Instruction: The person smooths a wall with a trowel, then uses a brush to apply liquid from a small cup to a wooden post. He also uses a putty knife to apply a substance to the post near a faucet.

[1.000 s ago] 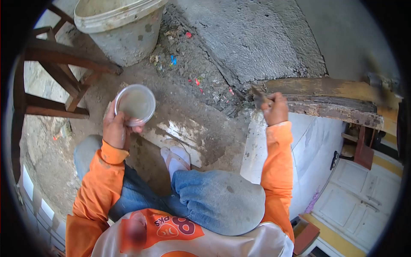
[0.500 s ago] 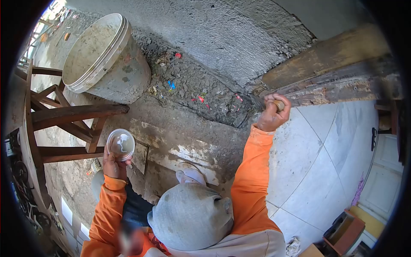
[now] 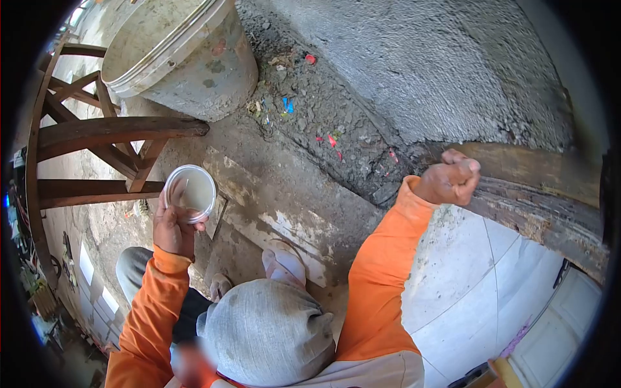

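My left hand is closed around a clear round plastic cup, its open mouth turned up toward the camera. Beyond the strip of grey mortar and rubble, my right hand is a fist in front of the wooden beam. The trowel whose wooden handle showed in that fist earlier is hidden by the fingers now. Above the beam, the wall carries rough wet grey plaster.
A mortar-stained bucket stands at the upper left, beside dark wooden furniture legs. Pale floor tiles lie at right. Below centre is a head in a grey cap, with a sandalled foot past it.
My right hand has moved right and slightly down along the beam, and the trowel handle has gone from sight. The cup remains in my left hand. The whole view has shifted.
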Available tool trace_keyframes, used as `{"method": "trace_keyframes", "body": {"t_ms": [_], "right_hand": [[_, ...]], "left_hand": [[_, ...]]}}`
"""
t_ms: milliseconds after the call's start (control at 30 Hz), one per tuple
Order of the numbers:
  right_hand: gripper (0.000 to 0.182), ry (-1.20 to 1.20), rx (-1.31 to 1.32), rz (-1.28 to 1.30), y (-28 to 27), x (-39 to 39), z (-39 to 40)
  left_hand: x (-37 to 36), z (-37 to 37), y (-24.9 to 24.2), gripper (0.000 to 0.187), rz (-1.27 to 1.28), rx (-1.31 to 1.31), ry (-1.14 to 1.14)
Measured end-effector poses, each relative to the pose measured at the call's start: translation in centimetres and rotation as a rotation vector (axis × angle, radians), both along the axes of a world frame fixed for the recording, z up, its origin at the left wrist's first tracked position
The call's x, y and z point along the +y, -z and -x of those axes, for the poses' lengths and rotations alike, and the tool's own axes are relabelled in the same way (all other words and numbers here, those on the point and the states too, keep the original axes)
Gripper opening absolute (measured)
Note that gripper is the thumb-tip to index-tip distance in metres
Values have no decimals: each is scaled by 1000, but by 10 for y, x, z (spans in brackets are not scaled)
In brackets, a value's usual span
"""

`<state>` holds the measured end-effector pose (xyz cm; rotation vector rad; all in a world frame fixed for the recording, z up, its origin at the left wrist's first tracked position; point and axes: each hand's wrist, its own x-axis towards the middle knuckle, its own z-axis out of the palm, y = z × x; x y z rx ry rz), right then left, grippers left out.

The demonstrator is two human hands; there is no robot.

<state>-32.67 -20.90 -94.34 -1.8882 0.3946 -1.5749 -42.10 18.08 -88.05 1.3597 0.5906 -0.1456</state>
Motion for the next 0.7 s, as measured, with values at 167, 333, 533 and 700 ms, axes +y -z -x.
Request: {"method": "trace_keyframes", "body": {"t_ms": [167, 333, 533, 700], "right_hand": [[32, -351, -258, -48, 12, -11, 8], [38, -173, -34, 38, 30, 3, 18], [35, -26, 48, 228, 44, -17, 20], [38, -363, -271, 238, 12, -15, 33]], "left_hand": [[3, 3, 4, 46, 67, -8, -60], [5, 9, 9, 45, 101, -33, -152], [3, 11, 5, 45, 112, 29, -112], [3, 8, 7, 47, 96, 67, -135]]}}
